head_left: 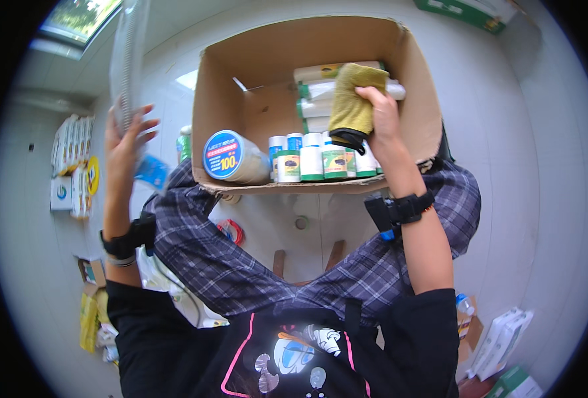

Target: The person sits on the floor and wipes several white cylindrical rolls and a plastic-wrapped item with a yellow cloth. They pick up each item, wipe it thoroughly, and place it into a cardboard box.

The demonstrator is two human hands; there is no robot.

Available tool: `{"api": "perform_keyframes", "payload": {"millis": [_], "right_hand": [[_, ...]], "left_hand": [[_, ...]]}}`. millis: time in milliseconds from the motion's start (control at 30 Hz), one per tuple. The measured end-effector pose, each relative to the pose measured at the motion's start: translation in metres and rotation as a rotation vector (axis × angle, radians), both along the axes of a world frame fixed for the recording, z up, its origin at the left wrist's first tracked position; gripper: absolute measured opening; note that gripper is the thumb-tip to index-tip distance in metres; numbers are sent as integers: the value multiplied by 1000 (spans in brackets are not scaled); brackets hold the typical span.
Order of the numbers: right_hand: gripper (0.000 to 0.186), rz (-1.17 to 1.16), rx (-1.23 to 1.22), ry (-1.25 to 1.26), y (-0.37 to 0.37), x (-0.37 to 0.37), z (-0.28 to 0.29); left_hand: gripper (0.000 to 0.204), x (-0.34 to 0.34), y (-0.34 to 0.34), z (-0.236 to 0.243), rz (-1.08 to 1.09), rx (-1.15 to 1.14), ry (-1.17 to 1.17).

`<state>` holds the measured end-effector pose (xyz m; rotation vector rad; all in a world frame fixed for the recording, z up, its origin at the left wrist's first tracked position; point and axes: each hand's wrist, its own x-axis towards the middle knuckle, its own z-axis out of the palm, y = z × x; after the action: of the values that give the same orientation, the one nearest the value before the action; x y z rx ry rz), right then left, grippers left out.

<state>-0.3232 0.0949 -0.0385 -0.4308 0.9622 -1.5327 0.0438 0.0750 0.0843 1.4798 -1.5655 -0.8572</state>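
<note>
My left hand [129, 129] is closed around a long clear plastic package [128, 63] with a grey ribbed hose-like piece inside, raised beside the left of an open cardboard box [231, 60]. A blue label [152, 171] shows at the package's lower end. Over the box's right side, my right hand [383, 116] grips a folded yellow-green cloth [353, 99] with a dark edge. Under it lie white rolls with green ends [317, 107]. Along the near wall stand several white and green rolls [312, 160]. Beside them a clear tub with a blue round lid [224, 156] lies on its side.
The box rests at my knees, in plaid trousers [207, 245]. Below it, a red coil [231, 232] lies on the floor. White packs [75, 142] stand at far left, a yellow bag [88, 322] at lower left, and another white pack [503, 341] at lower right.
</note>
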Motion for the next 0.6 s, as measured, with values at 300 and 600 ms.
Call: {"api": "perform_keyframes", "payload": {"millis": [300, 600], "right_hand": [[34, 123, 58, 56, 0, 4, -28], [43, 247, 197, 191, 23, -2, -39]], "left_hand": [[48, 211, 165, -65, 494, 2, -472], [40, 206, 342, -234, 737, 516, -97]]}}
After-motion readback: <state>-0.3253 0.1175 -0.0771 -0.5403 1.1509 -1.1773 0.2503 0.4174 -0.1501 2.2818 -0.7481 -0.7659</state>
